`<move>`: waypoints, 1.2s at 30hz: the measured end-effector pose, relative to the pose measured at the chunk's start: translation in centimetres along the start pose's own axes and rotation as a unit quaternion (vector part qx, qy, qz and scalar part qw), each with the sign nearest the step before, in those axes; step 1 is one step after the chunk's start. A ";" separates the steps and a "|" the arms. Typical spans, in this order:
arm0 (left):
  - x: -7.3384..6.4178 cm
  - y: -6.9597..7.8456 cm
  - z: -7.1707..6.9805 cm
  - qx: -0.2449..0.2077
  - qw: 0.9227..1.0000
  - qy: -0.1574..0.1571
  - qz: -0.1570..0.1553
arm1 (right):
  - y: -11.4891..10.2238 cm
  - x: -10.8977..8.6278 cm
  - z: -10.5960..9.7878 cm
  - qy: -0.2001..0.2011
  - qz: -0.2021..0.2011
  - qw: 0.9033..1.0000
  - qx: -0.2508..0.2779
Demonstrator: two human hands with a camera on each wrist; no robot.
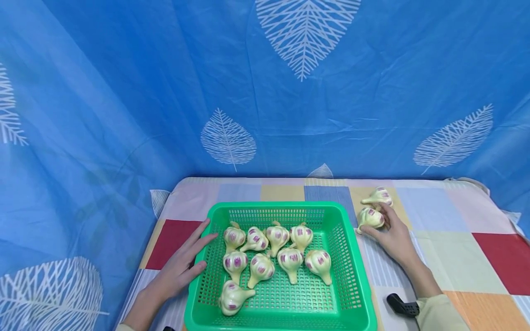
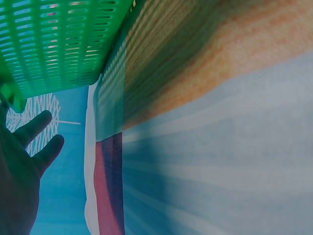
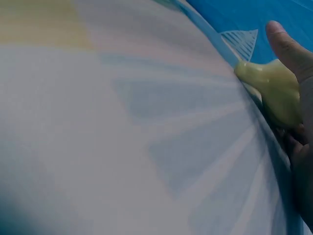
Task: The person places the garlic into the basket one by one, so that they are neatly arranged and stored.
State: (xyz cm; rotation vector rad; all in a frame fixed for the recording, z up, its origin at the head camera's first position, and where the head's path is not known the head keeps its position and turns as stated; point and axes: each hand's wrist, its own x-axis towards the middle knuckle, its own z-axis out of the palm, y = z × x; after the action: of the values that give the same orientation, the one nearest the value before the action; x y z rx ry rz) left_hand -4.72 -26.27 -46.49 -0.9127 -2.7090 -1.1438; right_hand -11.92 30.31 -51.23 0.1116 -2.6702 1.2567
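A green plastic basket (image 1: 359, 276) holds several garlic bulbs (image 1: 290, 259) with purple patches. My left hand (image 1: 180, 269) is at its left rim, fingers spread and fairly straight, the fingertips over the edge; the left wrist view shows the left hand (image 2: 24, 161) beside the basket wall (image 2: 58, 54). To the right of the basket my right hand (image 1: 393, 234) has thumb and fingers around a garlic bulb (image 1: 370, 218). In the right wrist view that garlic bulb (image 3: 276, 90) lies between the thumb and the lower fingers. Another garlic bulb (image 1: 380, 196) lies just behind it.
A patchwork-patterned cloth (image 1: 447, 253) covers the table. Blue curtains (image 1: 290, 115) with white leaf prints hang behind and at the sides. A black device (image 1: 402, 306) sits by the right wrist.
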 end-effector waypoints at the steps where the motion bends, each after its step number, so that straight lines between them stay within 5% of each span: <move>1: 0.0 0.0 0.0 -0.001 1.000 0.000 0.000 | -0.2 0.1 0.0 -0.003 0.008 1.000 0.005; 9: 0.0 0.0 0.1 0.000 1.000 0.000 0.001 | -0.7 1.0 0.6 0.025 0.001 0.999 0.042; 18: -0.1 0.0 0.0 0.000 1.000 0.000 0.002 | -1.1 1.1 0.4 0.034 0.020 0.999 0.019; 26: -0.1 -0.1 0.0 0.000 1.000 -0.001 0.002 | -2.8 1.3 -2.0 0.014 0.039 0.999 0.033; 36: 0.0 -0.1 0.0 -0.002 1.000 0.001 0.006 | -6.1 2.3 -5.1 -0.023 -0.009 0.997 0.078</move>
State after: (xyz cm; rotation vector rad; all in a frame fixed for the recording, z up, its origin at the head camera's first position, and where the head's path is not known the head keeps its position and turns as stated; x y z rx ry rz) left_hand -4.76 -26.32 -46.50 -0.9271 -2.6960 -1.1466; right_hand -12.62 30.35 -42.99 0.1889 -2.6004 1.4721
